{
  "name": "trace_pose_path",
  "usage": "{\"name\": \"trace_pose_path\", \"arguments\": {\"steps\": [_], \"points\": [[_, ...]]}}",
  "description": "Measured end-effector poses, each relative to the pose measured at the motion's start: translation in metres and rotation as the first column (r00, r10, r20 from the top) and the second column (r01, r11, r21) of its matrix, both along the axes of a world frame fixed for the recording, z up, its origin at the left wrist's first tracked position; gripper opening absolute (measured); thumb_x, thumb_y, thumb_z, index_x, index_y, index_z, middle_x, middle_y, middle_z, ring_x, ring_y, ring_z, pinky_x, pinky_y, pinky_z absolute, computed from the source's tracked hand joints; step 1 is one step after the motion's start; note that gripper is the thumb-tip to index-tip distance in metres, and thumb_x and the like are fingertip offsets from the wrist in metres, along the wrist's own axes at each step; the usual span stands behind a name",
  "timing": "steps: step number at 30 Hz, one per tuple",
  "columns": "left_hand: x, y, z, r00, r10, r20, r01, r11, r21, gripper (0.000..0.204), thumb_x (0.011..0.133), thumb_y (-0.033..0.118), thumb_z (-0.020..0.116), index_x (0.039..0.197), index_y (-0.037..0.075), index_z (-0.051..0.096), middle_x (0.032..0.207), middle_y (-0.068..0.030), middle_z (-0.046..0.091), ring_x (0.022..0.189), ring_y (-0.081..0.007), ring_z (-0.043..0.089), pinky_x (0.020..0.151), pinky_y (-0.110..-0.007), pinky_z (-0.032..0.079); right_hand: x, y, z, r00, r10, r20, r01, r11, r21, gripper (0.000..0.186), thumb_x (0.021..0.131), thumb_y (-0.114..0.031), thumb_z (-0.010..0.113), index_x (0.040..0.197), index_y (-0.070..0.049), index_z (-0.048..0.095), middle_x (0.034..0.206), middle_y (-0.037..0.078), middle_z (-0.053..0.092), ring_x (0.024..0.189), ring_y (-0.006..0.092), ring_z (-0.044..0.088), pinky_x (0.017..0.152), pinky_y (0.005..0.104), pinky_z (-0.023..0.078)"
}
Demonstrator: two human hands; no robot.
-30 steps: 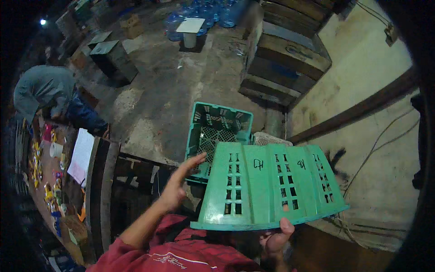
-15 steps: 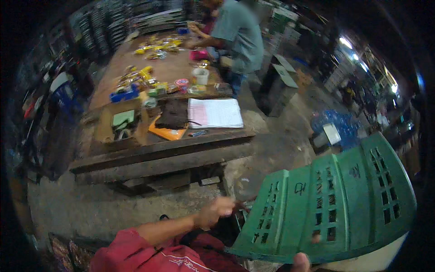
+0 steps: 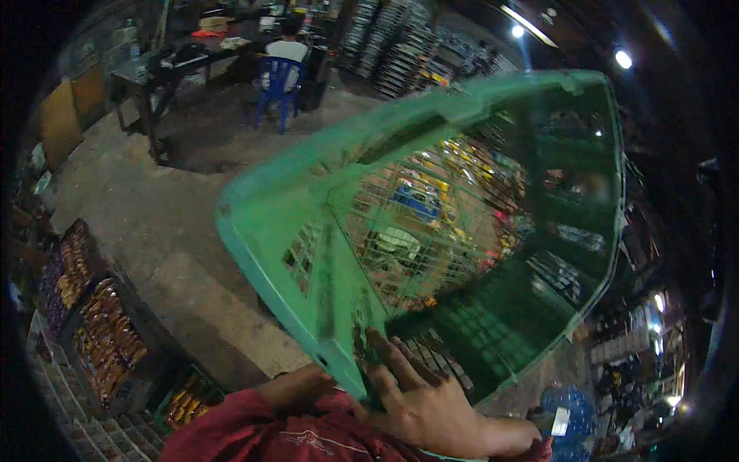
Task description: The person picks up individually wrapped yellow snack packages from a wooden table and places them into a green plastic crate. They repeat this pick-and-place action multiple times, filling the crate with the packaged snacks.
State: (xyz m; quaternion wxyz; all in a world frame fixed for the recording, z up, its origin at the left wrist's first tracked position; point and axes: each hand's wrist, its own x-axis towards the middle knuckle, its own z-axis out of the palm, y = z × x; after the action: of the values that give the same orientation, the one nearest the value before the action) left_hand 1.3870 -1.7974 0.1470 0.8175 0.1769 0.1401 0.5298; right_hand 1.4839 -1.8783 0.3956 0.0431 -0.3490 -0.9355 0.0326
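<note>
A large green plastic crate [image 3: 281, 173], tilted with its open side toward me, fills the middle of the head view. My right hand [image 3: 419, 404] crosses its near rim, fingers stretched along the inner wall and closed on it; the thumb is out of sight. Behind the crate's near left corner goes my left forearm [image 3: 296, 387], and the hand there is hidden. Through the crate's slotted panel a blue box [image 3: 416, 200] and several yellow packets show on the table beyond.
Crates of packed goods [image 3: 108, 343] stand on the floor at lower left. A blue plastic chair [image 3: 279, 81] is by a dark table [image 3: 173, 73] at the back left. Metal racks of stacked trays [image 3: 400, 50] rise behind. A blue plastic bundle [image 3: 568, 420] lies at lower right.
The crate has turned from its outer side to its open side and come to the middle. My left hand has passed behind it. My view has swung left, leaving the other person out of sight.
</note>
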Motion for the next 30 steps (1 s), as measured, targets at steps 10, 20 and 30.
{"name": "trace_pose_path", "arguments": {"steps": [10, 20, 30], "points": [[-0.157, 0.015, -0.025, 0.752, 0.631, 0.192, -0.593, 0.774, -0.222, 0.073, 0.105, 0.063, 0.054, 0.147, 0.004, 0.048, 0.129, -0.0124, 0.064, 0.113, -0.027, 0.065, 0.099, -0.044, 0.055, -0.156, 0.112, -0.052, 0.917, 0.091, -0.388, -0.086, 0.996, 0.031, 0.03, 0.105, -0.026, 0.064, 0.108, 0.002, 0.054, 0.078, 0.017, 0.066, 0.068, 0.0369, 0.07, 0.056, 0.0463, 0.055], [-0.223, -0.028, 0.008, 0.593, 0.798, -0.112, -0.805, 0.59, -0.062, 0.076, 0.102, 0.065, 0.057, 0.147, 0.004, 0.048, 0.122, -0.0158, 0.067, 0.107, -0.0317, 0.067, 0.094, -0.046, 0.056, -0.178, 0.091, -0.063, 0.798, 0.338, -0.499, -0.29, 0.941, 0.174, 0.055, 0.084, -0.014, 0.069, 0.133, 0.006, 0.053, 0.1, 0.015, 0.069, 0.075, 0.0295, 0.073, 0.06, 0.0368, 0.058], [-0.233, -0.095, 0.0, 0.435, 0.835, -0.338, -0.895, 0.442, -0.061, 0.078, 0.099, 0.067, 0.059, 0.146, 0.005, 0.048, 0.115, -0.0192, 0.069, 0.102, -0.0364, 0.069, 0.089, -0.048, 0.057, -0.187, 0.05, -0.039, 0.666, 0.551, -0.503, -0.38, 0.831, 0.407, 0.05, 0.081, -0.02, 0.067, 0.126, 0.0, 0.061, 0.098, 0.011, 0.067, 0.076, 0.0221, 0.069, 0.062, 0.0324, 0.06]]}}
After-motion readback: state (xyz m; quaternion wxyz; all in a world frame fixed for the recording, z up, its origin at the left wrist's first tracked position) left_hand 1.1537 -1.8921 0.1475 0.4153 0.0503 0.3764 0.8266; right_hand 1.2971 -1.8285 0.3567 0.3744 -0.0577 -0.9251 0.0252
